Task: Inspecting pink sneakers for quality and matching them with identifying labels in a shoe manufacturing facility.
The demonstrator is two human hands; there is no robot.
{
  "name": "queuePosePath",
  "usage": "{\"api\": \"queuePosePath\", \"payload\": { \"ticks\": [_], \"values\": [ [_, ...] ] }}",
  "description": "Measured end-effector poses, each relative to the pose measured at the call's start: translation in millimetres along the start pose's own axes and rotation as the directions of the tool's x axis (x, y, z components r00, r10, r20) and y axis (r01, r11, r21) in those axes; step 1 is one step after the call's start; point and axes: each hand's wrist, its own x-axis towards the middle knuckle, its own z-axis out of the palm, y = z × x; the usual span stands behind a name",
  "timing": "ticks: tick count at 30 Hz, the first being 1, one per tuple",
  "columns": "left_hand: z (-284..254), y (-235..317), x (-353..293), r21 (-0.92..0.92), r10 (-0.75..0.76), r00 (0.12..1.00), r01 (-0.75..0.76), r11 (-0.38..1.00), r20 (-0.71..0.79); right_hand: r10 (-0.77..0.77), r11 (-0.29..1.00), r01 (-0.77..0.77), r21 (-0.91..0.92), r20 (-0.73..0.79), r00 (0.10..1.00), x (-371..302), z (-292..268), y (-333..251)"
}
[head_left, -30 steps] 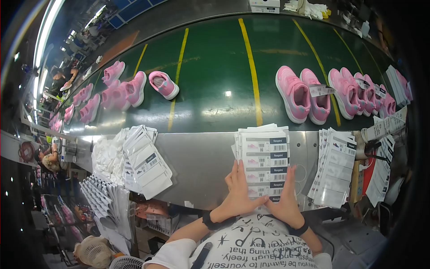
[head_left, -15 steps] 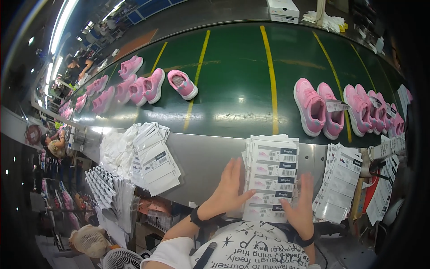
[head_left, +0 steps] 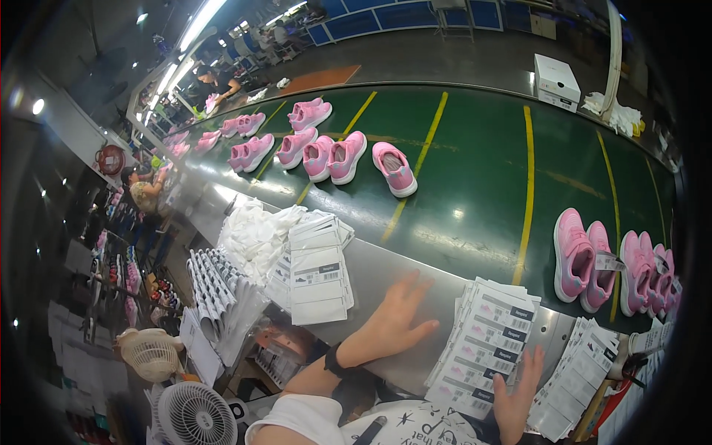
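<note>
A stack of white printed label sheets (head_left: 480, 348), with small pink shoe pictures and dark blocks, lies on the metal ledge (head_left: 386, 259) in front of me. To its left my left hand (head_left: 397, 319) hovers with the fingers stretched and the thumb apart, holding nothing. My right hand (head_left: 518, 389) is at the stack's right edge, fingers spread, its thumb close to or touching the sheets. Another pile of label sheets (head_left: 319, 278) rests further left, beside crumpled white tissue paper (head_left: 256, 230). More label sheets (head_left: 575, 378) lie to the right of my right hand.
Beyond the ledge runs a green conveyor belt (head_left: 463, 178) with yellow stripes. Pink shoes (head_left: 394, 169) stand on it at left, and tagged pink shoes (head_left: 575, 256) at right. A white shoebox (head_left: 556, 81) sits past the belt. Fans (head_left: 196, 415) stand low at left.
My view has swung left, so everything appears shifted right and tilted. My left hand has drawn away from the stack's left edge. The right hand stays beside the right edge.
</note>
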Motion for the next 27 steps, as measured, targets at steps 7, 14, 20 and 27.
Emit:
{"api": "queuePosePath", "payload": {
  "ticks": [7,14,20,27],
  "values": [
    [-93,72,23,-0.271,0.424,0.896,-0.379,0.885,0.13,-0.11,0.987,0.106,-0.12,-0.023,0.994,5,2,2],
    [-121,136,31,-0.651,0.746,0.508,-0.747,0.133,-0.43,-0.156,0.987,0.155,-0.038,-0.028,0.987,2,8,11],
    [-85,150,24,-0.689,0.784,0.443,-0.724,0.028,-0.435,-0.186,0.982,0.183,-0.035,-0.112,0.976,-2,8,25],
    [-122,139,47,-0.771,0.808,0.33,-0.597,-0.221,-0.487,-0.018,0.998,0.008,-0.063,-0.164,0.986,-13,-1,17]
  ]
}}
